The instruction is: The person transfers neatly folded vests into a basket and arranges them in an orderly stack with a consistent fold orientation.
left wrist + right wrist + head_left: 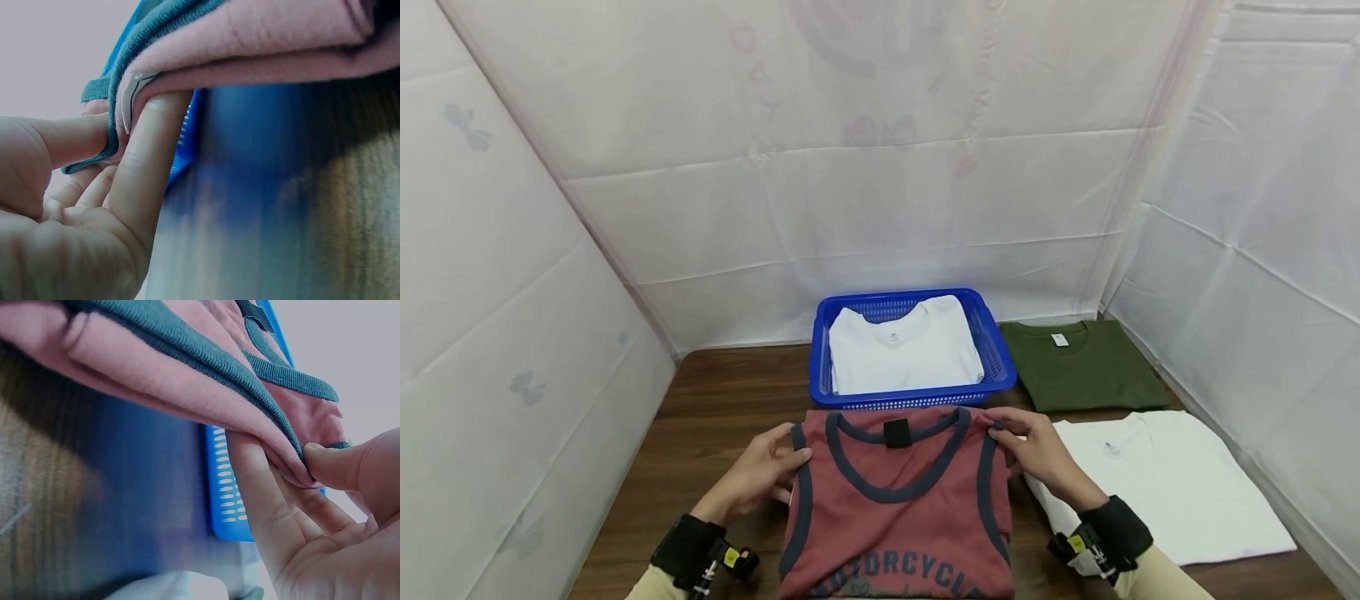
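While near the blue basket (1000,377), red tank top (898,523) by its shoulder edges in pinching hands (756,473) (1041,450), tabletop (700,433) at left

Left hand (87,231) pinches folded pink garment (250,44) at its teal ribbed trim (145,34), index finger (147,150) under the fold just beside a small pale tag (128,103); blue slotted basket (182,147) partly visible behind, wood-grain tabletop (359,219) at right.

Tank top (898,525) of matt cloth
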